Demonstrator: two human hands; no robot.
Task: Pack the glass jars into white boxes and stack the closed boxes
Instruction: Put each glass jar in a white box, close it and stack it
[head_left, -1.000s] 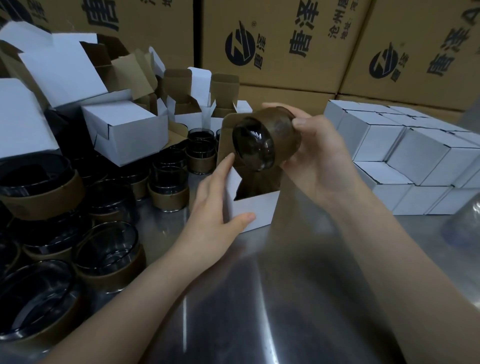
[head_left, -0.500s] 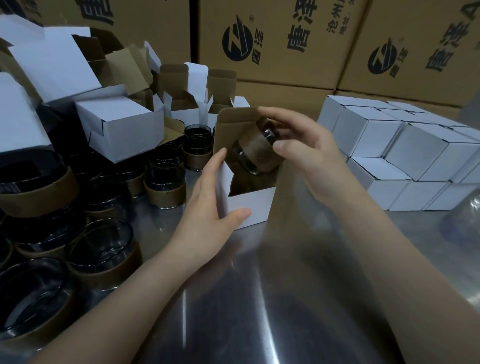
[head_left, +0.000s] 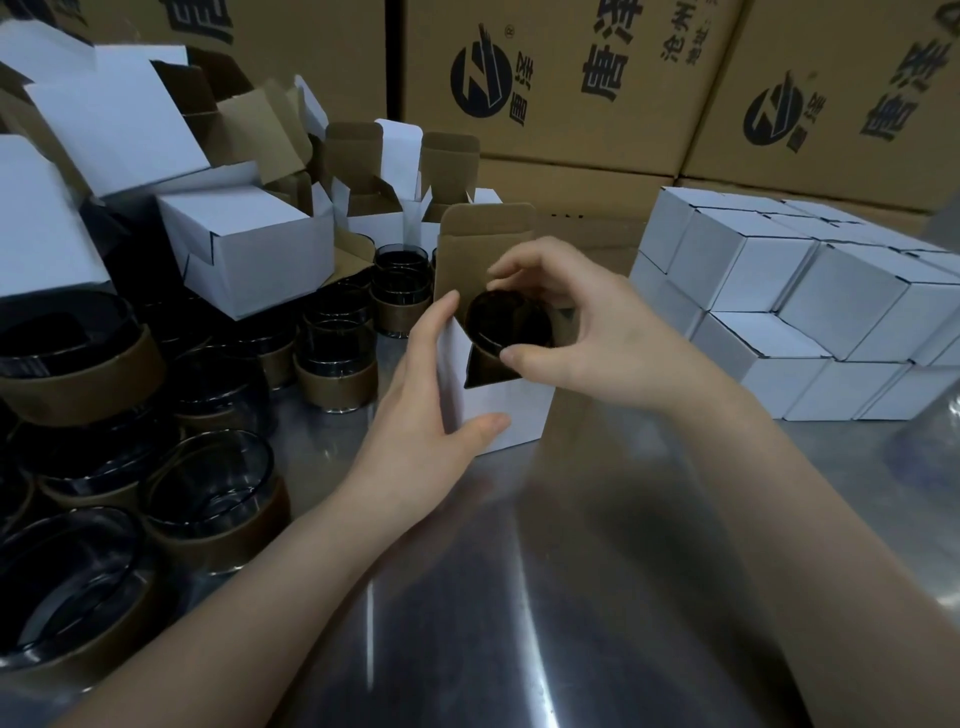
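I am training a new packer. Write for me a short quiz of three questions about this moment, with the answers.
1. True or false: the lid flap of the open white box is already folded shut.
2. Which hand holds the glass jar: A the left hand, B the right hand?
3. Fill in: the stack of closed white boxes stands on the person's ____ side.
Key: 1 false; 2 B; 3 right.
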